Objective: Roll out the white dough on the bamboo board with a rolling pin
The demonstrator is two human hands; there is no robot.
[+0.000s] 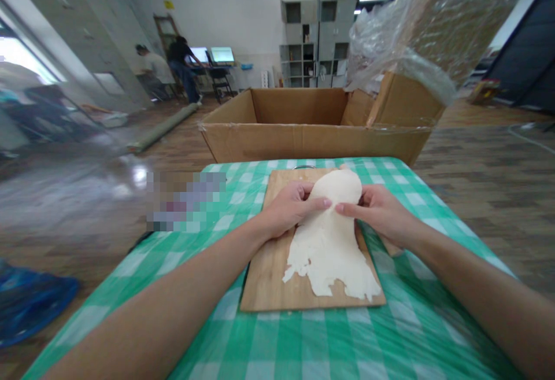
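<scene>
A sheet of pale dough (329,247) lies on a wooden board (269,276), its far end rolled up into a thick lump. My left hand (288,209) grips the left side of that rolled end, fingers curled over it. On the right side my right hand (381,212) pinches the same roll. The near end of the dough is flat and ragged, spread toward the board's front edge.
The board rests on a table with a green and white checked cloth (390,322). An open cardboard box (312,125) stands just beyond the table, with clear plastic wrap (425,27) above its right side. Two people stand at monitors far back left.
</scene>
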